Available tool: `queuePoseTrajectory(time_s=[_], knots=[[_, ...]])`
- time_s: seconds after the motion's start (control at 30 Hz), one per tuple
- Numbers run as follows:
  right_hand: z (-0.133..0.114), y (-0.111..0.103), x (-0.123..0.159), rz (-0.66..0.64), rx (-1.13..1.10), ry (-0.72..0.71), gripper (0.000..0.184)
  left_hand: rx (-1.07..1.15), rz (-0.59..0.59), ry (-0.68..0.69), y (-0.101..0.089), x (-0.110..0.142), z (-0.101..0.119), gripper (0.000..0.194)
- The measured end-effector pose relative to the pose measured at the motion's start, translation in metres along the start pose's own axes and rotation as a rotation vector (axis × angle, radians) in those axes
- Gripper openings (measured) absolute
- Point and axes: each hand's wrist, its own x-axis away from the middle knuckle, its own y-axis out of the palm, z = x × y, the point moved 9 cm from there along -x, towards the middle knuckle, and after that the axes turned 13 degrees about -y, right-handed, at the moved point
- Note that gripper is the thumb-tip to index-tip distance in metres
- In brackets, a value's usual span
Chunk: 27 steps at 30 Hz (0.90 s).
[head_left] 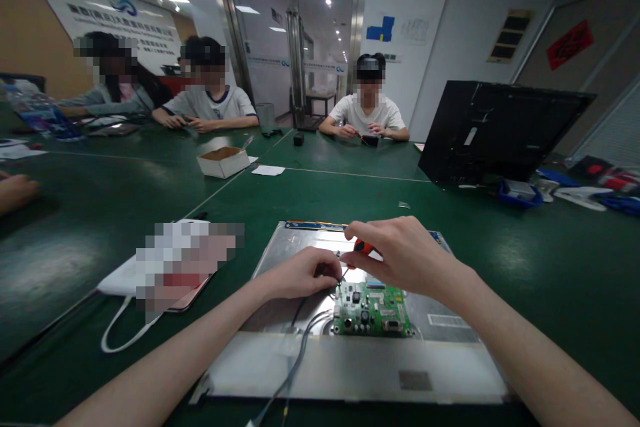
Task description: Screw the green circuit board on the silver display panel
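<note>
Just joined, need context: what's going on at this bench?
A person has both hands over a green circuit board on a flat panel. The right hand grips a red-and-black screwdriver, angled down toward the board's far left corner. The left hand is at that corner, by the tip; can't tell if it holds anything. Grey cables lie across the panel's near edge.
</note>
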Motion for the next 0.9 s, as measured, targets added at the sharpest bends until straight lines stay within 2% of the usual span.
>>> queuePoseTrajectory(time_s=[0.13,0.33,0.63,0.8,0.9], knots=[[0.0004,0.0008,-0.0001,-0.007,0.008,0.024,0.013,-0.007,0.0,-0.004,0.0004,-0.0005,-0.0009,0.003],[-0.0022,0.0003,0.0004,0.001,-0.014,0.009,0.027,0.014,-0.017,-0.007,0.0008,0.0002,0.0011,0.005],[0.001,0.0013,-0.0002,-0.015,0.001,0.018,0.015,0.003,-0.007,-0.02,0.0004,-0.0002,-0.0017,0.004],[-0.0001,0.0014,0.0004,0.013,-0.019,0.037,0.036,0.016,-0.022,-0.019,0.0012,-0.0006,-0.001,0.005],[-0.0002,0.0008,0.0009,0.01,-0.011,0.036,0.034,0.029,-0.025,-0.024,0.001,-0.0002,-0.0006,0.006]])
